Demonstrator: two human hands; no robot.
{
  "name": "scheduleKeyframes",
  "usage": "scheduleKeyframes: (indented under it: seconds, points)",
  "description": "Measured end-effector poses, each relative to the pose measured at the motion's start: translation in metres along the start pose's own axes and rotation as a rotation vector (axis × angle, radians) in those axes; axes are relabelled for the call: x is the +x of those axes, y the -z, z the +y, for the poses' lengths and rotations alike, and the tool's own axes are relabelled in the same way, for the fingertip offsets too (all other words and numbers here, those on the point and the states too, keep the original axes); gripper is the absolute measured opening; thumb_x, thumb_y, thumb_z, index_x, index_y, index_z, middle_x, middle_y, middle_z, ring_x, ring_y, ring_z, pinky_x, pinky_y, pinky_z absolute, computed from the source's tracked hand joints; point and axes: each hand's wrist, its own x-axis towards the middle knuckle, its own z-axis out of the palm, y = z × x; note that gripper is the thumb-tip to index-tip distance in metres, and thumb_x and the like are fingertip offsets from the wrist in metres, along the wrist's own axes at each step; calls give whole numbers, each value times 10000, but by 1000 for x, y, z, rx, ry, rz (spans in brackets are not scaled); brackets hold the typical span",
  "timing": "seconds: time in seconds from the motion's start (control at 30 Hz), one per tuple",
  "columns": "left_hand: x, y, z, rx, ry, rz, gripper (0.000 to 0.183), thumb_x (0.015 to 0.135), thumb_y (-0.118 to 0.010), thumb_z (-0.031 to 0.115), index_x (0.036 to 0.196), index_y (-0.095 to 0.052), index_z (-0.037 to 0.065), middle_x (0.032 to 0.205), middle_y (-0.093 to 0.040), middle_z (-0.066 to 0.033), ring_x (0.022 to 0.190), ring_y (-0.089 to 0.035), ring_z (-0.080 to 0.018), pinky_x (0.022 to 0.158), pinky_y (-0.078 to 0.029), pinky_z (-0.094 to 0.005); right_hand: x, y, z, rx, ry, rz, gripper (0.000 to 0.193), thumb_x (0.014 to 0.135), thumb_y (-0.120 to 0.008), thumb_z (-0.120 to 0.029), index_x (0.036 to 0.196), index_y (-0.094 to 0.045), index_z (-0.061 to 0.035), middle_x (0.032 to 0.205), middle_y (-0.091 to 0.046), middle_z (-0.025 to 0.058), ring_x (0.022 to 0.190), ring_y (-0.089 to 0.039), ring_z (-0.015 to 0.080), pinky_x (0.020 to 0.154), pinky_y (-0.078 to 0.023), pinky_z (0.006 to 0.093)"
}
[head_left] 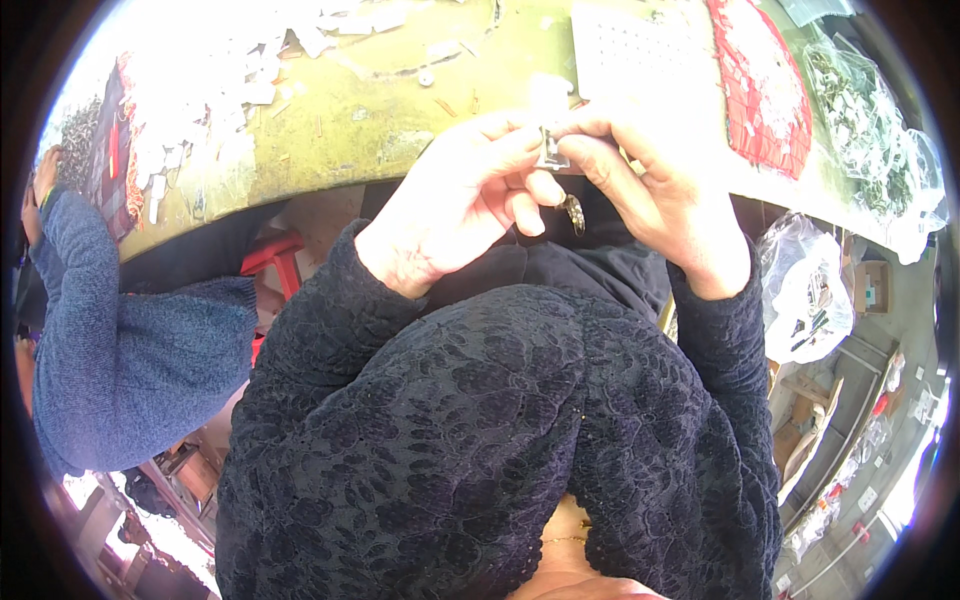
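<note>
Both my hands meet in front of me at the table's near edge. Between their fingertips is a small shiny metal piece [551, 152], dark in the middle; its exact kind is too small to make out. My left hand [465, 190] pinches it from the left, with the other fingers curled beneath. My right hand [645, 175] pinches it from the right with thumb and forefinger. Just below the fingers hangs a gold-coloured, curved, patterned piece [574, 214]; what it is attached to is hidden. A white patch beyond the fingertips is too bright to read.
White cards and scraps [200, 90] lie across the yellow-green table [380, 130]. A white sheet [640, 50] and a red mesh with pale pieces [765, 85] lie toward the right. Clear bags [805, 290] hang at the right. A co-worker in a blue sweater [150, 330] sits at left.
</note>
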Motion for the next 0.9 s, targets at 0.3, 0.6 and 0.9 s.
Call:
scheduleKeyframes:
  seconds: [0.3,0.6,0.9]
  points:
    - [0,-1,-2,103,-18,-16,315,980,-530,166,1204,-517,-56,926,-625,-97,742,-653,-157,574,-585,-252,0,3,-5,-124,94,41,199,854,-675,-43,1052,-656,-39,887,-649,75,788,-634,174,699,-500,267]
    - [1,1,-4,91,-42,-10,308,980,-531,169,1186,-525,-59,917,-628,-99,711,-651,-148,556,-578,-241,0,5,-9,-159,200,70,254,812,-694,-5,1059,-657,-45,887,-638,84,769,-637,209,675,-508,284]
    - [1,0,-1,104,-18,-26,289,965,-557,141,1179,-530,-51,895,-630,-91,689,-660,-158,527,-578,-251,-2,3,0,43,188,70,201,803,-698,-1,997,-649,-23,873,-641,88,772,-636,214,687,-504,288]
